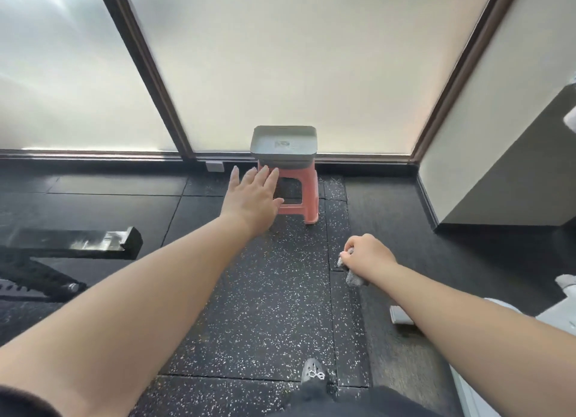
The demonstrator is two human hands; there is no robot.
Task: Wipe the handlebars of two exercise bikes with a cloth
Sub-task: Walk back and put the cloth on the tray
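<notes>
Peeking from the right hand (369,254), the gray cloth (353,278) is mostly hidden by curled fingers, hanging down. Left hand (252,198) reaches, fingers straight, toward the pink stool (307,195).

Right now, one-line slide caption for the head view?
Left hand reaches open toward gray tray on pink stool; right hand grips gray cloth.

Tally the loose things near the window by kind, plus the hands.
Stool, pink: 1
Tray, grey, on the stool: 1
Cloth, grey, gripped by the right hand: 1
Hands, left hand open: 2
Total: 5
</notes>
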